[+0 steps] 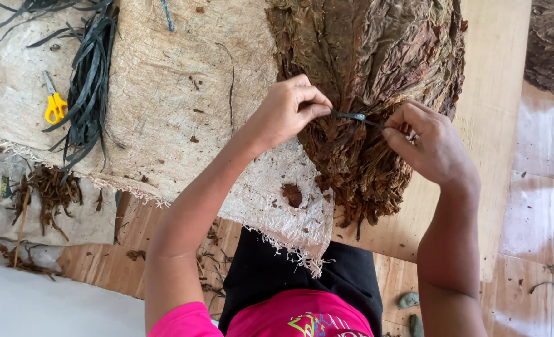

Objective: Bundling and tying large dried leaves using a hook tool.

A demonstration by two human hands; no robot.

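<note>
Two hands pinch one dark strip (350,116) stretched taut over the stem end of a bundle of dried brown leaves (364,81) lying on a woven sack cloth (177,93) on the wooden counter (495,81). The left hand (287,109) has its fingers clenched on one end of the strip; the right hand (430,143) grips the other. To tie well, I judge, keep both ends equally tight and low against the stems, since brittle leaves crumble if tugged sideways. Spare strips (89,81) and yellow scissors (54,103) lie well apart.
</note>
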